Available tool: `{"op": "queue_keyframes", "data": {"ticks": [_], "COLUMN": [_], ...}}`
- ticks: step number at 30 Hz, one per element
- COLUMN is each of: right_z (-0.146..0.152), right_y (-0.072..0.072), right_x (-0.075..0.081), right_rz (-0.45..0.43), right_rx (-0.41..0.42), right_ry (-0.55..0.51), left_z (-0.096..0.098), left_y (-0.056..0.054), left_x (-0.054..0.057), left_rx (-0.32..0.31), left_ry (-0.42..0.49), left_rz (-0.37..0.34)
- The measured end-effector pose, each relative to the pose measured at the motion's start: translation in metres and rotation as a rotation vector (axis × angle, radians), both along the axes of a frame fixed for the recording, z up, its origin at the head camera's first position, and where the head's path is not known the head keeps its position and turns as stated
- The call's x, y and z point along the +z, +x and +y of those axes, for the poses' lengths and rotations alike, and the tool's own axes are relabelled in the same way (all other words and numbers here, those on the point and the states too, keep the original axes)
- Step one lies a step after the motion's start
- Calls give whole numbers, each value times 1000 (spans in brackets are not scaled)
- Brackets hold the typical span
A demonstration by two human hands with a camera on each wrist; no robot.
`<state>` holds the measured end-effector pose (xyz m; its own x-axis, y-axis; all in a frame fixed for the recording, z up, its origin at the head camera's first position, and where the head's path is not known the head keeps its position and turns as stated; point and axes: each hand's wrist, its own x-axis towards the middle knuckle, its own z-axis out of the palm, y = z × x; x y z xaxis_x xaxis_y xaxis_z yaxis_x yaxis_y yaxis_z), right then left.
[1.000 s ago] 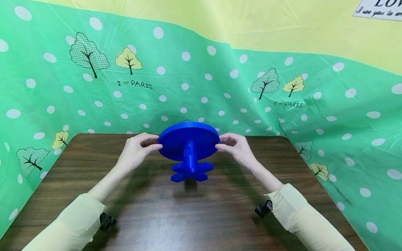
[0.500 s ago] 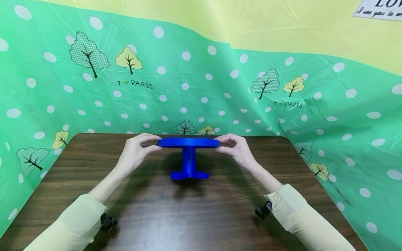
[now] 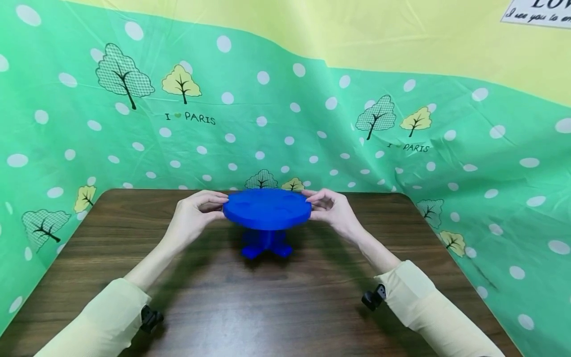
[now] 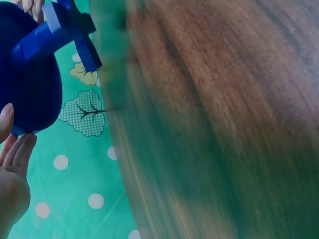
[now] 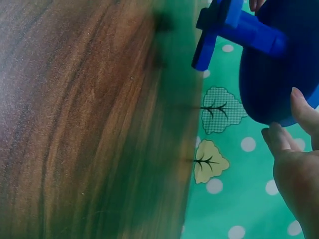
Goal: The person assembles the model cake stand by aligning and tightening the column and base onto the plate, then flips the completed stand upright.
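A blue pedestal stand (image 3: 267, 208) with a round disc top, a short column and a foot of several splayed arms is in the middle of the head view, near the table's far edge. Its top leans toward the camera, so the upper face shows and the column is mostly hidden. My left hand (image 3: 189, 218) pinches the disc's left rim between thumb and fingers. Opposite it, my right hand (image 3: 336, 213) pinches the right rim in the same way. Both wrist views look at the disc's underside, with the splayed foot (image 4: 82, 30) close over the tabletop.
The brown wood-grain table (image 3: 276, 307) reaches back to a green and yellow cloth (image 3: 276, 124) printed with trees and dots. Black wrist cameras (image 3: 151, 318) sit at both pale sleeves. A white lettered sign (image 3: 537, 12) shows at top right.
The stand has tilted: its underside faced the camera, then the disc lay edge-on, and now the upper face shows. Both hands keep their hold on the rim and stay nearly in place.
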<state>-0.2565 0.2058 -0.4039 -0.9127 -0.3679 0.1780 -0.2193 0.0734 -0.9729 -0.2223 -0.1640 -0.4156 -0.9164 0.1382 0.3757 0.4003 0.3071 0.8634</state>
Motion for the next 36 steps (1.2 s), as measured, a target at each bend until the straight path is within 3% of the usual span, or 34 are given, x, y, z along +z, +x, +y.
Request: {"op": "queue_keyframes", "data": {"ticks": [6, 15, 27, 36], "right_z": [0, 0, 2, 4], "right_y": [0, 2, 6, 9], "right_x": [-3, -9, -17, -20], "right_rz": [-32, -59, -54, -23], "right_rx": [-24, 1, 5, 14], "right_ry": [30, 59, 113, 143], "left_z": [3, 4, 4, 7], "left_y": [3, 7, 13, 18], "left_x": [-3, -6, -14, -17], "left_rx": [-35, -26, -73, -69], "left_ry": [64, 17, -3, 1], "left_rz": [11, -106, -106, -95]}}
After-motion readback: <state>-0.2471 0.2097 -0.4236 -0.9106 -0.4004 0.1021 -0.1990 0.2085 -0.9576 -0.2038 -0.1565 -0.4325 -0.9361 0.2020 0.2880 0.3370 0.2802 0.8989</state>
